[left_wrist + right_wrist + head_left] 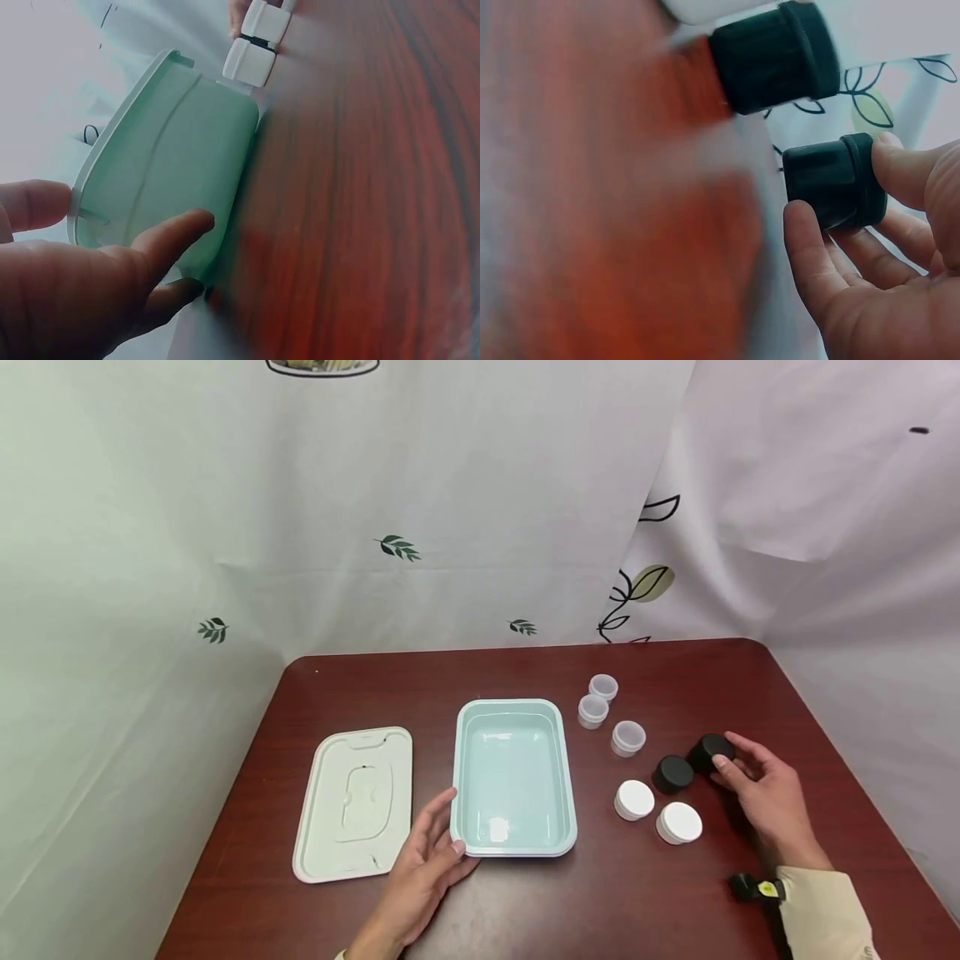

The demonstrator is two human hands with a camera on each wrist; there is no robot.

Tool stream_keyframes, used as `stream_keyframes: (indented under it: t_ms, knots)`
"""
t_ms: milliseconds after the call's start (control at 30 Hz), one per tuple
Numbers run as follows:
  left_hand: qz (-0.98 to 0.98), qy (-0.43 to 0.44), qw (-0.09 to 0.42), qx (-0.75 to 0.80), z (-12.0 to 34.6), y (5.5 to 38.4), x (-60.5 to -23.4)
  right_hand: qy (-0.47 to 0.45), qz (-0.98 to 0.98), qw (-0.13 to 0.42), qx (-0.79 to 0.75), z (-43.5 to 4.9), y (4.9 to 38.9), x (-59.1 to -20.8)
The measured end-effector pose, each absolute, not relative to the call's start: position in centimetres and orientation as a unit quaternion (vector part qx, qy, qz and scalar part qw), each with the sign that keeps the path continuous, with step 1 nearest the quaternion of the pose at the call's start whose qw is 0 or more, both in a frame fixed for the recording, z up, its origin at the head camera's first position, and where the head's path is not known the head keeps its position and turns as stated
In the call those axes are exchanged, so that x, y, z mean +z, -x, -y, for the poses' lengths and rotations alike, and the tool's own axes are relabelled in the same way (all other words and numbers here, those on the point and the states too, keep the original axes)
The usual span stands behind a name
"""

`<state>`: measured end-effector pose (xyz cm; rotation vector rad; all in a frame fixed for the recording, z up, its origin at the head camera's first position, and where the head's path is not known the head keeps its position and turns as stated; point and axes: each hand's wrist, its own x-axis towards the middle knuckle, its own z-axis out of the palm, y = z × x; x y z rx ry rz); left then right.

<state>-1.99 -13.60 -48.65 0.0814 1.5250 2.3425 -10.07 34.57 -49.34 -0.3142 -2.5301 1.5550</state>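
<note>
My left hand [423, 864] is at the near left corner of a pale green rectangular plastic box [465, 710], which has no lid on and nothing in it. In the left wrist view its fairly straight fingers touch the box's rim and outer wall. On the right, my right hand [768, 793] holds a small black lidded jar [821, 184] between thumb and fingers. Close beside it stands a second black jar [672, 774]. Two white jars [634, 799] are nearer to me, and three small translucent jars [628, 737] stand farther back.
Left of the box, a white rectangular lid [326, 785] lies flat on the dark red wooden table [420, 677]. White cloth [480, 585] with printed leaves hangs behind the table and along its sides. A black strap [750, 887] is around my right wrist.
</note>
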Motion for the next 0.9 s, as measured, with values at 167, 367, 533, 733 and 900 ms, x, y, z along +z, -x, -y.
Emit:
stream_keyframes:
  t_ms: [167, 367, 533, 733, 900]
  knots:
    - [-0.543, -0.019, 0.171, 0.822, 13.6, 1.9, -48.5, 0.096, 0.881, 0.088, 0.456, -34.9, 10.4, -47.4]
    - [-0.554, -0.006, 0.172, 0.815, 13.6, 1.9, -48.2, 0.059, 0.896, 0.106, 0.428, -34.1, 11.3, -44.6]
    - [-0.562, 0.007, 0.17, 0.809, 13.5, 2.0, -48.1, 0.015, 0.891, 0.1, 0.443, -31.7, 12.3, -42.1]
    - [-0.574, 0.014, 0.171, 0.8, 13.4, 2.0, -48.0, -0.066, 0.897, 0.119, 0.421, -27.7, 13.6, -39.6]
    - [-0.575, 0.017, 0.18, 0.798, 13.4, 2.1, -48.1, -0.122, 0.873, 0.078, 0.466, -23.9, 14.6, -38.8]
